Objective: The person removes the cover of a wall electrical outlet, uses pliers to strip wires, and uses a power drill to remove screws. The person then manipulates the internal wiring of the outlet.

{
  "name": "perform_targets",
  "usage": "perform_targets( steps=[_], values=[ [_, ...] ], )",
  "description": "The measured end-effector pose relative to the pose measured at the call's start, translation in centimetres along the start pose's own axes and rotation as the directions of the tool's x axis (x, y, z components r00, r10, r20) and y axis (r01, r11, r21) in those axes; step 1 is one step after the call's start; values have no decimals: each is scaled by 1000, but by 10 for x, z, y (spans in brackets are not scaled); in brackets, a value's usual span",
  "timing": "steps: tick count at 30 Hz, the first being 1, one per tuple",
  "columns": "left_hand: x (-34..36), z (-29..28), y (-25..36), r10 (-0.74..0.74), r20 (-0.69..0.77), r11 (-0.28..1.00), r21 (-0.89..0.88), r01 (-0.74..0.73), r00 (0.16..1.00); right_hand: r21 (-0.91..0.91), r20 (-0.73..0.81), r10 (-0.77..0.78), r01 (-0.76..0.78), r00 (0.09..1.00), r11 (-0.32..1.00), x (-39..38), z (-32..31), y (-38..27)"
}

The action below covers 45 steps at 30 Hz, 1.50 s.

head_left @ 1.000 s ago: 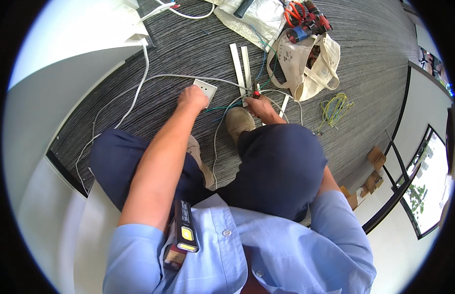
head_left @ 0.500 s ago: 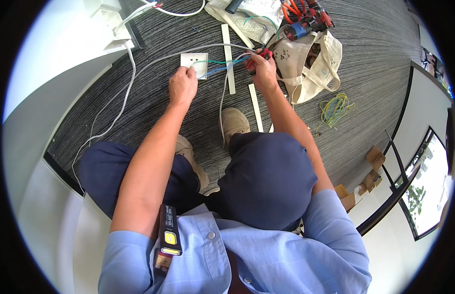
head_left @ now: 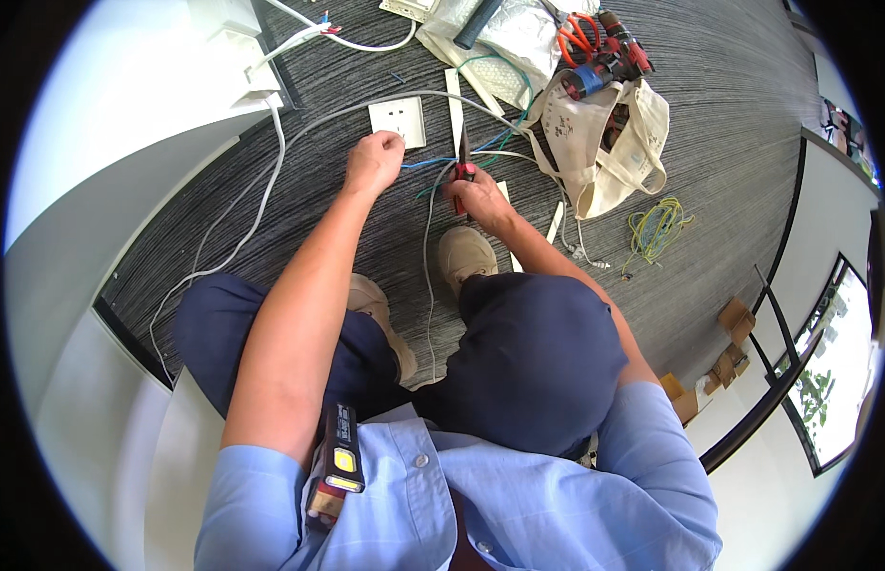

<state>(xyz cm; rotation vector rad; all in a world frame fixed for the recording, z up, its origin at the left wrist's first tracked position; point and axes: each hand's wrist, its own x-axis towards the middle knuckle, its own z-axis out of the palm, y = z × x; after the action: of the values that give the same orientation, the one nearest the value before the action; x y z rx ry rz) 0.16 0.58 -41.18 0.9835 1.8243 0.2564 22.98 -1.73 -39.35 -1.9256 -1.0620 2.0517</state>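
A white socket plate (head_left: 397, 122) lies face up on the dark carpet. Against its lower edge is my left hand (head_left: 374, 162), closed in a pinch, with a blue wire (head_left: 428, 162) running rightward out of it. The fingertips are partly hidden. To the right, my right hand (head_left: 480, 198) is wrapped round red-handled pliers (head_left: 464, 171), whose dark jaws point away from me. The blue wire runs up to the pliers; whether the jaws touch it I cannot tell. A green wire (head_left: 490, 162) passes beside them, and a grey cable (head_left: 352, 107) arches over the plate.
White trunking strips (head_left: 456, 100) lie beyond and beside my right hand. Farther off are bubble wrap (head_left: 499, 71), orange-handled scissors (head_left: 577, 40), a red-and-black power drill (head_left: 595, 74) and a canvas bag (head_left: 595, 143). Coiled yellow-green wire (head_left: 657, 231) sits right; a white cable (head_left: 271, 171) hangs left.
My right hand has come nearer to me and left, and the pliers now point away. The green wire no longer stretches to the plate. My left hand stays at the plate, now by its lower edge.
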Motion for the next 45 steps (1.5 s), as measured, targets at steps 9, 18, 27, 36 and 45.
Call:
perform_targets(
  steps=[9, 18, 27, 36, 45],
  values=[
    [-32, -62, 74, 101, 162, 918, 365, -155, 982, -483, -238, -265, 123, 934, 867, 18, -50, -18],
    [-76, -173, 138, 348, 318, 774, 434, -461, 882, -506, 47, -73, 86, 996, 858, 0, -77, -53],
    [-30, -139, 119, 342, 324, 795, 401, -456, 882, 413, 89, 271, -283, 958, 865, -177, -64, -37],
    [-13, -113, 101, 58, 710, 628, 521, -579, 702, 788, -135, 239, -42, 962, 615, -192, -55, -63],
    [-53, -165, 116, 280, 433, 754, 453, -475, 857, 82, -4, 163, -162, 987, 983, -135, -65, -117]
  ],
)
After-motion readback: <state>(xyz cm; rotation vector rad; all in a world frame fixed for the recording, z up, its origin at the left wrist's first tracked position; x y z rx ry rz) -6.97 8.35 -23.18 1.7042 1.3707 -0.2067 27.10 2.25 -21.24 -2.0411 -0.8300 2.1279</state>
